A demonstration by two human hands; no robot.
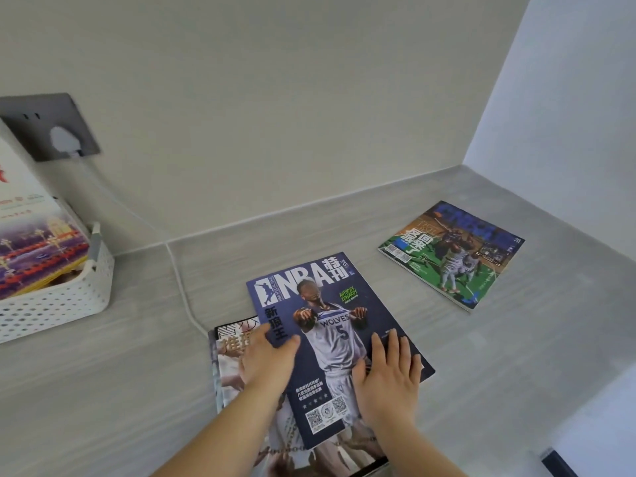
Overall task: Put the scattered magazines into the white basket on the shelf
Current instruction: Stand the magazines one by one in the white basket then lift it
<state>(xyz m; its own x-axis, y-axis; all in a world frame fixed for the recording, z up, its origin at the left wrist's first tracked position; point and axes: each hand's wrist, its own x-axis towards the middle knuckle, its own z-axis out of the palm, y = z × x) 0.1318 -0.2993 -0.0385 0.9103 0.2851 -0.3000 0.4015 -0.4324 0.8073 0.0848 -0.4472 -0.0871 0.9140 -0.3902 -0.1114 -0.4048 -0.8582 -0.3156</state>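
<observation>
A dark blue NBA magazine [330, 325] lies on the grey shelf, on top of a pale magazine [234, 342] whose left part and bottom edge show. My left hand [268, 363] grips the blue magazine's left edge, thumb on the cover. My right hand [389, 373] rests flat on its right side, fingers spread. A green basketball magazine [451, 253] lies apart at the right rear. The white perforated basket [69, 297] stands at the far left and holds an upright magazine [31, 235].
A grey wall socket [51, 125] with a white plug sits on the back wall at left. Its white cable [179, 277] runs down across the shelf and under the magazines. A side wall closes the shelf at right.
</observation>
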